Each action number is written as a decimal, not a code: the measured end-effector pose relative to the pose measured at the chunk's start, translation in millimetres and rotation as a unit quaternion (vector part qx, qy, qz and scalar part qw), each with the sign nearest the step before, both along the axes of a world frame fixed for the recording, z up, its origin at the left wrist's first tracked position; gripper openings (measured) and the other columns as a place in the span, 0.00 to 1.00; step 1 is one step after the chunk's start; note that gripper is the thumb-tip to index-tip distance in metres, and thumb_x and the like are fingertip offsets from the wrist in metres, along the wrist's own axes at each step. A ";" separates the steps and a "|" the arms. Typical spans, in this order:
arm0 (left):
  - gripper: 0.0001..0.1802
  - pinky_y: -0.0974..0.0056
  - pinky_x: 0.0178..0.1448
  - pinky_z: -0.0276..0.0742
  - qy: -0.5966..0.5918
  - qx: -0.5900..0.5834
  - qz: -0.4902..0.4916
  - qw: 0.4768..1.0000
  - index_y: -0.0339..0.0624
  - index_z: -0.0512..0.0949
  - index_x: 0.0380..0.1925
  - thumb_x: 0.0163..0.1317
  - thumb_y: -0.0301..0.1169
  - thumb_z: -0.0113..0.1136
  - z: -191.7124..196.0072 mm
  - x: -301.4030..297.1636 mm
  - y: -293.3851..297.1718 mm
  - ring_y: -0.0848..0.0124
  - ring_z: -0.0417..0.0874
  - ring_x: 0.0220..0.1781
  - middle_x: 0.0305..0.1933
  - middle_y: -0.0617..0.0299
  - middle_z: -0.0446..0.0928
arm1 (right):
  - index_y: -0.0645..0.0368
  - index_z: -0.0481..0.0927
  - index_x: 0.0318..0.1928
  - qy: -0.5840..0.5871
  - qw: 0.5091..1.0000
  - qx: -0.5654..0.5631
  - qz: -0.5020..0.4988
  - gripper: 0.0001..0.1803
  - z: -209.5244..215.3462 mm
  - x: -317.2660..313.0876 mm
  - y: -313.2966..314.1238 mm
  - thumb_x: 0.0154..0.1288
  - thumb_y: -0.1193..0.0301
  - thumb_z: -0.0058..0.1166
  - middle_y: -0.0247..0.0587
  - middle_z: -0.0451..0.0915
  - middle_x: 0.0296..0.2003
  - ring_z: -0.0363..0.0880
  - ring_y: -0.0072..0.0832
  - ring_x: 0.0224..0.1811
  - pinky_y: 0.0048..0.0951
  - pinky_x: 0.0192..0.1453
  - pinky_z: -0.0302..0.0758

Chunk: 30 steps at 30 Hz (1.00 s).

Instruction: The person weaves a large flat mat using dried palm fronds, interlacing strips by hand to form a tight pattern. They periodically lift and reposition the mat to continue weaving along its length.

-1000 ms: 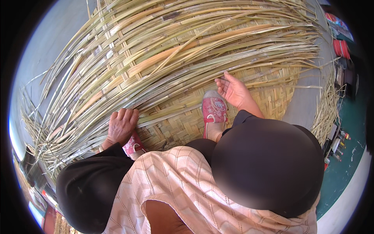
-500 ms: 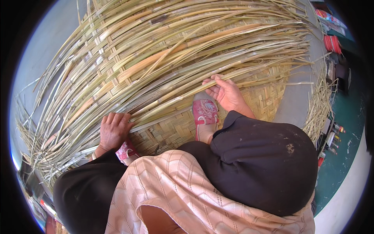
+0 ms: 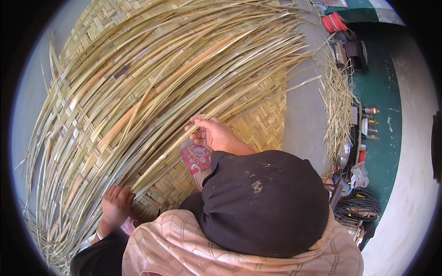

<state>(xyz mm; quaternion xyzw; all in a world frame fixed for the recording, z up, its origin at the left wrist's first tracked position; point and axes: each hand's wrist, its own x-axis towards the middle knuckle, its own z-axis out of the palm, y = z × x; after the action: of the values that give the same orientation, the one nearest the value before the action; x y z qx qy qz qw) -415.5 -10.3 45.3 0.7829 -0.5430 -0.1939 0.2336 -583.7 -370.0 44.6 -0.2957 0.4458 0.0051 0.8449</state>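
Long, thin bamboo strips (image 3: 152, 92), yellow-green and tan, lie in a broad curved layer over a herringbone-woven mat (image 3: 260, 122). At the lower left, my left hand (image 3: 116, 204) is closed round the near edge of the strips, its fingertips curled and partly hidden. Farther right along the same edge, my right hand (image 3: 215, 135) pinches an outer strip between thumb and fingers, palm turned partly up. My shoe (image 3: 196, 158), red and patterned, stands on the mat just below my right hand.
Loose straw-like scraps (image 3: 336, 106) lie on the grey floor at the right. Beyond them are a red spool (image 3: 334, 23), small bottles (image 3: 371, 123), a clear plastic bag (image 3: 359, 175) and a coil of black cable (image 3: 358, 206). My dark-clad knee (image 3: 271, 202) rises close by.
The view has swung right, so the mat and both hands appear farther left and lower. Both hands keep their hold at the strips' near edge.
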 end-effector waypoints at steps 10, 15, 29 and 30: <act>0.11 0.69 0.27 0.73 0.511 0.191 0.191 0.816 0.32 0.78 0.29 0.63 0.29 0.65 40.3 32.4 0.7 0.76 0.78 0.23 0.22 0.60 0.80 | 0.53 0.77 0.40 -0.028 0.998 0.056 -0.001 0.12 -13.6 -4.9 15.0 0.67 0.61 0.63 0.32 0.79 0.31 0.84 0.25 0.33 0.26 0.32 0.81; 0.11 0.69 0.24 0.71 0.538 0.176 0.175 0.805 0.34 0.76 0.26 0.62 0.29 0.65 55.7 32.6 -10.3 0.76 0.77 0.20 0.19 0.61 0.79 | 0.55 0.77 0.42 0.060 0.998 0.007 -0.016 0.15 -17.8 -4.4 22.5 0.65 0.60 0.64 0.32 0.80 0.31 0.84 0.25 0.30 0.26 0.29 0.80; 0.11 0.72 0.17 0.67 0.496 0.197 0.216 0.817 0.38 0.74 0.25 0.61 0.27 0.67 101.3 57.3 8.8 0.79 0.74 0.16 0.18 0.63 0.76 | 0.53 0.78 0.46 -0.019 0.990 -0.117 -0.074 0.07 -18.5 -12.3 -50.2 0.70 0.67 0.56 0.38 0.84 0.42 0.83 0.27 0.41 0.31 0.45 0.82; 0.11 0.72 0.17 0.67 0.493 0.193 0.211 0.822 0.38 0.74 0.25 0.62 0.27 0.67 102.2 56.2 10.8 0.79 0.74 0.16 0.18 0.63 0.76 | 0.53 0.78 0.46 0.004 0.987 -0.146 -0.062 0.07 -23.6 -8.6 -48.0 0.70 0.68 0.57 0.38 0.84 0.42 0.83 0.26 0.40 0.31 0.45 0.81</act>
<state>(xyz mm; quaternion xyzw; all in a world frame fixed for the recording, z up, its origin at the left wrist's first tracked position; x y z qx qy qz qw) -359.3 0.5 147.5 0.7074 -0.1284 -0.6007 0.3497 -592.3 -418.0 21.0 -0.3880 0.4624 -0.1112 0.7895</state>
